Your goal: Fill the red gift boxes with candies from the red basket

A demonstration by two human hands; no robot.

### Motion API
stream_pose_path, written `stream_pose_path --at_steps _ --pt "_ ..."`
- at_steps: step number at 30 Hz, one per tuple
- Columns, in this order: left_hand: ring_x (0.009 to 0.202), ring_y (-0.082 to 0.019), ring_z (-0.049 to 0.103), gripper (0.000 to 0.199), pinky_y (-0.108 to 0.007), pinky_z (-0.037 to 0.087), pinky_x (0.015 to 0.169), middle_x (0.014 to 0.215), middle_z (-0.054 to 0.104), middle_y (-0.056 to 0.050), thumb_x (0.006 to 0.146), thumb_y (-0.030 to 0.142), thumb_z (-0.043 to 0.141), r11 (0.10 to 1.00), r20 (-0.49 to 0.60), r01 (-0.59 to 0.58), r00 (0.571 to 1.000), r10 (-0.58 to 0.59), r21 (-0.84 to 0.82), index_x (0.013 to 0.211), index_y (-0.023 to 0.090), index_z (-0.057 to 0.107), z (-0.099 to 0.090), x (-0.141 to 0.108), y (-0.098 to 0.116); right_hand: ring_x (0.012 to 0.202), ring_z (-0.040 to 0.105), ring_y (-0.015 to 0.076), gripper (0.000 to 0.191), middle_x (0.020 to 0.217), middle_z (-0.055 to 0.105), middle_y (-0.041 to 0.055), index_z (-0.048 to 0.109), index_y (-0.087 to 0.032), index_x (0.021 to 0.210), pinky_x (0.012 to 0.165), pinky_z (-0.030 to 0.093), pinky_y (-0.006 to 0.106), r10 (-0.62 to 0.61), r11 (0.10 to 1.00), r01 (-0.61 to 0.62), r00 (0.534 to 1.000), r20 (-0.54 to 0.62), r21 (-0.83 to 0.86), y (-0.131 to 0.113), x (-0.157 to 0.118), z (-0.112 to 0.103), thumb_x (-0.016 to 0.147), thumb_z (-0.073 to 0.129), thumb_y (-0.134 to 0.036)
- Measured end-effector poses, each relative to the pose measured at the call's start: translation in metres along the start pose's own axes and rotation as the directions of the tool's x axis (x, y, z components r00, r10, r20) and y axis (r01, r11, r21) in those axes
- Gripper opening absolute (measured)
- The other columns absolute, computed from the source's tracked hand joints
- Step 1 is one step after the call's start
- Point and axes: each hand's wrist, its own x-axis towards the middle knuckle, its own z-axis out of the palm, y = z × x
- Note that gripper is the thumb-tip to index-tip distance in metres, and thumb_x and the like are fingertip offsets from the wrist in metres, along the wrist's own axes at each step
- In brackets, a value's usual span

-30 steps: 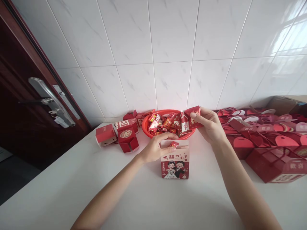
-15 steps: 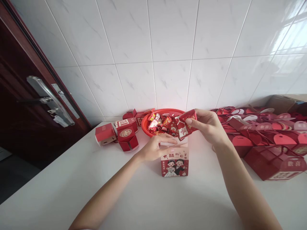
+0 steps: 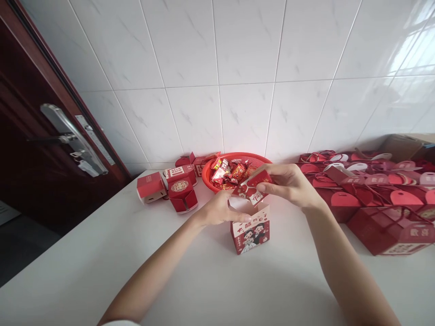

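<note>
A small red and cream box (image 3: 253, 233) with a cartoon couple on its front stands open at the top on the white table. My left hand (image 3: 220, 210) grips its upper left edge, with fingers partly hidden by the box wall. Just above the opening, my right hand (image 3: 287, 185) pinches a red packet (image 3: 253, 186) with white lettering, tilted down to the left. Behind the box sits a red plastic basket (image 3: 260, 158) holding several wrapped sweets (image 3: 222, 172).
Several small red boxes (image 3: 181, 194) lie at the back left. Many red gift boxes with handles (image 3: 377, 226) are crowded on the right, near a brown carton (image 3: 401, 147). A tiled wall (image 3: 190, 113) runs behind the white table (image 3: 190, 276); a dark door stands left.
The red packet and my right hand have moved down and slightly left, closer to the opening. The box has turned a little, and its top is more open beside my left hand.
</note>
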Motion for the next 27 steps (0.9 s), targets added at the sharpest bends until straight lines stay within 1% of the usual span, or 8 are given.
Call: stream_pose_path --at_steps 2,4,8,12,15,19,24,27 --pt "0.14 -0.032 0.047 0.069 -0.047 0.035 0.118 0.142 0.061 -0.006 0.07 0.024 0.087 0.999 0.005 -0.034 0.999 0.034 -0.036 0.135 0.026 0.063 -0.001 0.0 0.002 0.084 0.066 0.021 0.02 0.087 0.073 0.0048 0.078 -0.022 0.093 0.074 0.056 0.034 -0.001 1.0 0.002 0.998 0.059 -0.03 0.001 0.002 0.001 0.085 0.075 -0.04" --pt "0.14 -0.032 0.047 0.074 -0.048 0.035 0.117 0.144 0.06 -0.007 0.069 0.024 0.088 0.998 0.017 -0.023 1.0 0.024 -0.055 0.138 0.027 0.06 -0.001 0.0 0.003 0.086 0.067 0.022 0.022 0.089 0.074 0.005 0.079 -0.022 0.094 0.076 0.057 0.035 -0.003 0.999 0.006 0.997 0.08 -0.036 0.003 0.004 0.003 0.084 0.076 -0.042" --pt "0.134 -0.033 0.053 0.063 -0.047 0.042 0.111 0.138 0.064 -0.008 0.07 0.027 0.087 0.997 0.062 0.004 0.998 0.0 -0.077 0.129 0.025 0.067 -0.002 -0.001 0.003 0.086 0.068 0.0223 0.022 0.092 0.075 0.0055 0.079 -0.023 0.095 0.077 0.058 0.036 -0.035 0.998 0.039 0.994 0.101 -0.038 0.007 0.006 0.001 0.083 0.077 -0.041" --pt "0.124 -0.032 0.06 0.057 -0.042 0.047 0.103 0.125 0.071 -0.008 0.066 0.025 0.089 0.996 0.028 0.029 0.999 -0.027 -0.087 0.119 0.022 0.071 -0.001 -0.001 -0.001 0.087 0.07 0.0218 0.019 0.097 0.076 0.0069 0.08 -0.022 0.098 0.077 0.057 0.035 -0.065 0.993 0.083 0.976 0.206 -0.081 0.011 0.006 -0.004 0.087 0.073 -0.036" --pt "0.113 -0.03 0.065 0.051 -0.039 0.051 0.095 0.114 0.073 -0.008 0.064 0.024 0.09 0.99 0.03 0.086 0.996 -0.084 -0.112 0.111 0.018 0.072 -0.001 -0.001 -0.003 0.082 0.07 0.0202 0.019 0.093 0.077 0.0063 0.08 -0.021 0.098 0.073 0.057 0.031 -0.032 0.988 0.07 0.965 0.26 -0.137 0.013 0.007 -0.005 0.088 0.072 -0.035" --pt "0.105 -0.027 0.067 0.055 -0.036 0.052 0.089 0.11 0.073 -0.007 0.062 0.026 0.091 0.985 0.031 0.126 0.992 -0.123 -0.121 0.112 0.018 0.07 -0.001 -0.001 -0.003 0.073 0.067 0.0165 0.016 0.088 0.075 0.0044 0.08 -0.021 0.096 0.065 0.053 0.026 0.019 0.969 0.064 0.944 0.328 -0.239 0.014 0.008 -0.005 0.088 0.071 -0.031" --pt "0.112 -0.029 0.066 0.061 -0.033 0.051 0.091 0.118 0.073 -0.006 0.062 0.028 0.092 0.99 0.002 0.125 0.992 -0.125 -0.059 0.118 0.022 0.07 0.001 -0.001 -0.002 0.063 0.06 0.0119 0.012 0.075 0.071 -0.0001 0.079 -0.021 0.091 0.056 0.045 0.022 0.077 0.925 0.069 0.93 0.36 -0.374 0.012 0.006 -0.008 0.088 0.069 -0.026" --pt "0.114 -0.029 0.065 0.061 -0.034 0.05 0.094 0.117 0.073 -0.007 0.062 0.029 0.091 0.992 -0.01 0.121 0.992 -0.122 -0.031 0.119 0.021 0.071 0.001 -0.001 -0.003 0.062 0.06 0.0119 0.011 0.075 0.072 -0.0004 0.079 -0.021 0.089 0.055 0.045 0.022 0.104 0.927 0.049 0.919 0.38 -0.372 0.011 0.004 -0.007 0.088 0.069 -0.026"
